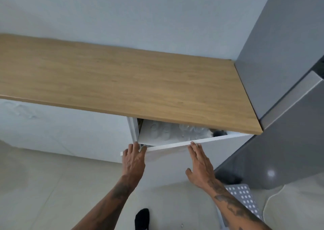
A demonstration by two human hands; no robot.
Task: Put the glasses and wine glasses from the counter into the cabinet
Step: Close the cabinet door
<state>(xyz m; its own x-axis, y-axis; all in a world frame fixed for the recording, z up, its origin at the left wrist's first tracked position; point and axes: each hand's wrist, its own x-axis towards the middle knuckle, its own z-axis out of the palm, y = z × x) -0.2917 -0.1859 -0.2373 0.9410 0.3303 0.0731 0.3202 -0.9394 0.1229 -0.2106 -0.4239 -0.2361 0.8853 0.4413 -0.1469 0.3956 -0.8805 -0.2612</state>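
Note:
Under the wooden counter (122, 75) a white cabinet door (175, 144) stands ajar, hinged at the right. Through the gap I see several clear glasses (163, 130) and wine glasses (189, 129) standing inside on a white shelf, partly hidden by the counter's edge. My left hand (134, 157) rests flat on the door's top edge near its free left end, fingers together. My right hand (199, 163) lies flat against the door's front face, fingertips at its top edge. Neither hand holds anything. No glasses stand on the counter top.
A tall grey fridge (284, 72) stands against the counter's right end. White cabinet fronts (61, 124) continue to the left. Below are a pale tiled floor (43, 186), a grey dotted mat (243, 200) at the right, and my black-socked foot (142, 218).

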